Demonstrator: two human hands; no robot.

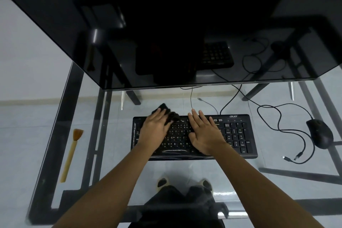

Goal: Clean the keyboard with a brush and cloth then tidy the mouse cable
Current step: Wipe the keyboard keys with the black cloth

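Observation:
A black keyboard (238,135) lies on the glass desk in front of me. My left hand (154,129) lies flat with straight fingers on a black cloth (166,110), pressing it onto the keyboard's upper left keys. My right hand (205,135) rests flat and spread on the middle keys, holding nothing. A wooden brush (71,153) with tan bristles lies on the desk at the left, apart from both hands. The black mouse (320,133) sits at the right, its cable (288,129) lying in loose loops between it and the keyboard.
A large dark monitor (166,24) overhangs the desk just behind the keyboard. The glass desk (203,176) shows its black frame, the floor and my feet underneath. Two loose plug ends (291,157) of cables lie at the right front.

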